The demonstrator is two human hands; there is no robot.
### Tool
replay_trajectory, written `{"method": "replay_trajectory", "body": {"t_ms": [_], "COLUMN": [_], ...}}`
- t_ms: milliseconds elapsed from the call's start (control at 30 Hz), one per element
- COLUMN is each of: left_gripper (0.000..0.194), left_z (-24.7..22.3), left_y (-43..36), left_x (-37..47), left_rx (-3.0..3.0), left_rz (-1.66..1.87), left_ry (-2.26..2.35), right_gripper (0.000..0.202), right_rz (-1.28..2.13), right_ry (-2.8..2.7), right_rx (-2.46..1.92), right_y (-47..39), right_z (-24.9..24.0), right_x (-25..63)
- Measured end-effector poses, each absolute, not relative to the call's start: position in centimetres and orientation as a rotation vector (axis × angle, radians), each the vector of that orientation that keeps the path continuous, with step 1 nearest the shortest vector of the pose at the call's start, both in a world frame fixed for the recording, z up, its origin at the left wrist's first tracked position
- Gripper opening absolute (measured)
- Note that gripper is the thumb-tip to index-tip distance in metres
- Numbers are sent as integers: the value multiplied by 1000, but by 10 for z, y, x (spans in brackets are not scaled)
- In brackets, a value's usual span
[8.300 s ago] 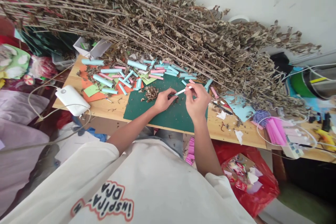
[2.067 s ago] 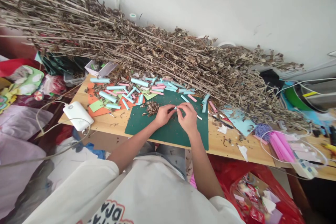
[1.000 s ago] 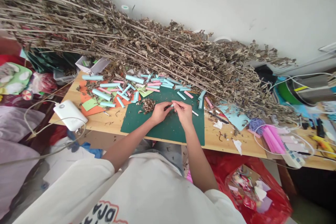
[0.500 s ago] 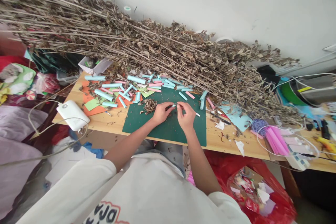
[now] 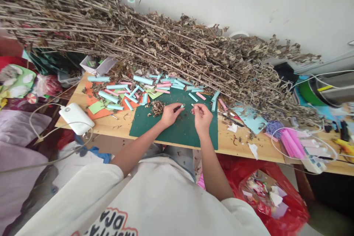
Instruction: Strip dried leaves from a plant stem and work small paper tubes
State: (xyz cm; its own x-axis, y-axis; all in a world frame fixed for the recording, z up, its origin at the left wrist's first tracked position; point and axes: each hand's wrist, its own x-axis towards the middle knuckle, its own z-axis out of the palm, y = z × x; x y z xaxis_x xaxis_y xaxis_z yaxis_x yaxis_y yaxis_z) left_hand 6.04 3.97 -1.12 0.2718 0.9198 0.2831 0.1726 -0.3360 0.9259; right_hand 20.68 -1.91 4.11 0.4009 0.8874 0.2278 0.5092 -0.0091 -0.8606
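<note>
Seen at the centre of the frame: left hand [image 5: 169,113] curled over the green cutting mat [image 5: 155,129], fingertips pinched shut on a small pale-blue paper roll [image 5: 181,106] with a thin dark stem end poking toward the middle. Just right of it, apart by a narrow gap: right hand [image 5: 202,117], thumb and forefinger closed on a short slim white stick [image 5: 194,105], too small to tell more. Both held low over the mat, whether touching it impossible to tell. Matte, flat, rectangular mat, laid on a pale wooden table [image 5: 118,125] with a smooth grain. Left of the left hand, on the mat: a crumbly heap of dried leaf bits [image 5: 157,107], brown and flaky. Above and left of centre: scattered paper tubes [image 5: 139,84], cylindrical, pastel blue and pink, lying across orange and light-green paper sheets [image 5: 92,102]. Across the whole upper half of the frame: a long bundle of dried stalks [image 5: 155,44], straw-coloured, brittle, thick with curled withered leaves. At the left edge of the table: a glossy white rounded power adapter [image 5: 74,118] trailing a pale cable. At the right: a bunch of pink tubes [image 5: 289,143] beside looped white wire. Lower right, under the table: a crinkled red plastic bag [image 5: 265,195] stuffed with paper scraps.
</note>
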Motion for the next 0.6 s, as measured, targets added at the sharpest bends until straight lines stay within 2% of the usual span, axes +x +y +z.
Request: {"method": "replay_trajectory", "body": {"t_ms": [200, 400, 500, 600], "left_gripper": [19, 20, 20, 19], "left_z": [-8, -9, -10, -10], "left_y": [38, 38, 38, 38], "left_x": [61, 61, 61, 61], "left_rx": [1583, 1600, 1641, 1677], "left_rz": [1175, 1153, 1149, 1135], "left_ry": [1035, 1009, 1015, 1007], "right_gripper": [22, 28, 27, 21], "right_rz": [348, 226, 309, 447], "right_ry": [-1664, -1726, -1632, -1303], "right_rx": [-1901, -2055, -1960, -1806], "right_y": [-38, -36, -30, -23], "right_z": [29, 18, 16, 26], "right_x": [205, 194, 198, 202]}}
